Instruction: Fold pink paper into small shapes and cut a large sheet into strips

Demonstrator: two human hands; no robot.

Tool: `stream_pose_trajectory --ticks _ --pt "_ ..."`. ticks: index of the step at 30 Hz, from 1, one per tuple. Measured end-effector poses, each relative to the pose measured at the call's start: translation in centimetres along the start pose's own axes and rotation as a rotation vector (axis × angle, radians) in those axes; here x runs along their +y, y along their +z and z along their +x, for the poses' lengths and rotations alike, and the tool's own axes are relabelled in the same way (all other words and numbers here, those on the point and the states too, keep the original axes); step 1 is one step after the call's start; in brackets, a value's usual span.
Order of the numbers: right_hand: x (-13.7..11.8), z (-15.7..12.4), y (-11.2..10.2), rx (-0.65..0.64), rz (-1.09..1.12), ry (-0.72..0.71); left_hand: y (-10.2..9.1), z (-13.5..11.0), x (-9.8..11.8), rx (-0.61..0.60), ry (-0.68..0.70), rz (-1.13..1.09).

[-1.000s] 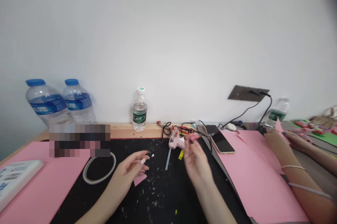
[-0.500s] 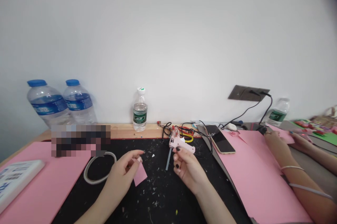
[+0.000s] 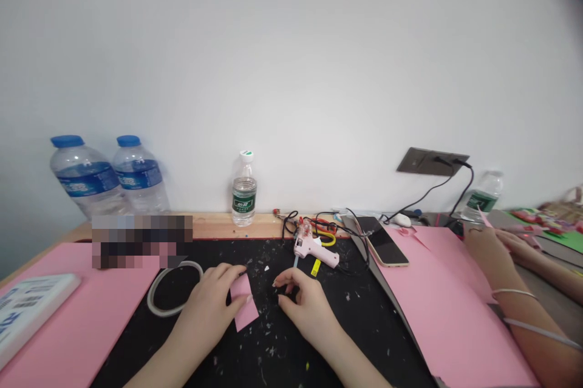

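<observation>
My left hand [image 3: 211, 297] grips a small pink paper piece [image 3: 246, 313] over the black mat, with the thumb across its face and the fingers at its upper left edge. To its right, my right hand [image 3: 307, 303] has curled fingers, with thumb and index tips apart and nothing visible between them. Just beyond that hand lies a pale pink glue gun [image 3: 314, 249]. Its glue stick [image 3: 296, 262] points toward me, partly hidden by the fingers. A yellow strip with markings [image 3: 315, 268] rests beside the glue gun.
A white ring [image 3: 157, 300] lies left of my left hand. A water bottle [image 3: 245, 194], cables and a phone [image 3: 385, 243] stand or lie toward the wall. Pink sheets [image 3: 449, 309] flank the black mat [image 3: 364, 327]. Another person's arms [image 3: 496, 260] work at the right.
My right hand has moved left and down from the glue gun toward the paper, uncovering the yellow strip. The pink paper shows more and sits slightly lower; my left fingers have spread along it.
</observation>
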State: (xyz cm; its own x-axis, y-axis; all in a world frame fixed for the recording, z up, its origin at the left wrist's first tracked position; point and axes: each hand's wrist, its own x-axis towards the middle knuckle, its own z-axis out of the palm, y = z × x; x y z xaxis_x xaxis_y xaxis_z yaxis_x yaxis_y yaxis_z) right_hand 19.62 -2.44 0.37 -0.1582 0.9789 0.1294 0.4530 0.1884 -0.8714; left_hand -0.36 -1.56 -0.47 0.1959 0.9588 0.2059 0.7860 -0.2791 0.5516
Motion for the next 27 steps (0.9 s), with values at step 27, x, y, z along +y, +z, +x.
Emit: stream_pose_trajectory --ticks 27 --pt "-0.3 -0.4 1.4 -0.071 0.179 0.031 0.5 -0.4 2.4 -0.173 -0.059 -0.732"
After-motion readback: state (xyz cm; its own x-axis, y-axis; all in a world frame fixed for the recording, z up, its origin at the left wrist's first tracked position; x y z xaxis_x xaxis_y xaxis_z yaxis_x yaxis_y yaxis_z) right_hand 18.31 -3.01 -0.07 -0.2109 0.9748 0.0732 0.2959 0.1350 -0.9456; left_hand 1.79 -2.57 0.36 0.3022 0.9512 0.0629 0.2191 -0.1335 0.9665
